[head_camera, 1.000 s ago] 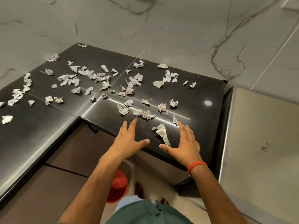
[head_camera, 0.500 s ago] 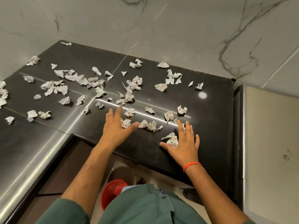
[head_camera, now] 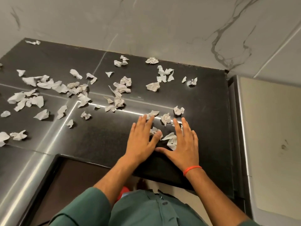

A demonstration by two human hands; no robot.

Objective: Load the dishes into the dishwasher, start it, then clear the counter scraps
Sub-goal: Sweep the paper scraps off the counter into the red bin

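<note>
Near the front edge of the black bench (head_camera: 203, 128), toward its right end, a small cluster of crumpled paper scraps (head_camera: 171, 140) lies between two flat hands. Left hand (head_camera: 141, 141) rests palm down on the bench with its fingers straight and spread, the thumb touching one crumpled scrap and the fingertips reaching another scrap (head_camera: 152, 113) farther back. Right hand (head_camera: 184, 146) lies palm down just beside it, fingers straight, thumb stretched toward the left hand so the two thumbs nearly meet in front of the cluster. Neither grip is closed on anything; both are apart and flat. A red band (head_camera: 192, 170) circles the right wrist.

Just behind the fingertips sit two more crumpled balls (head_camera: 178, 110), apart from the hands. Many other scraps (head_camera: 48, 85) are scattered over the middle and left of the bench, thickest toward the left edge, with a few (head_camera: 151, 60) close to the back edge against the marble wall (head_camera: 162, 26). One strip (head_camera: 33, 42) lies in the back left corner.

Green sleeves (head_camera: 84, 207) fill the bottom of the view. Off the right edge of the bench stands a pale flat panel (head_camera: 268, 136). Something red (head_camera: 123, 191) shows below the front edge, mostly hidden.
</note>
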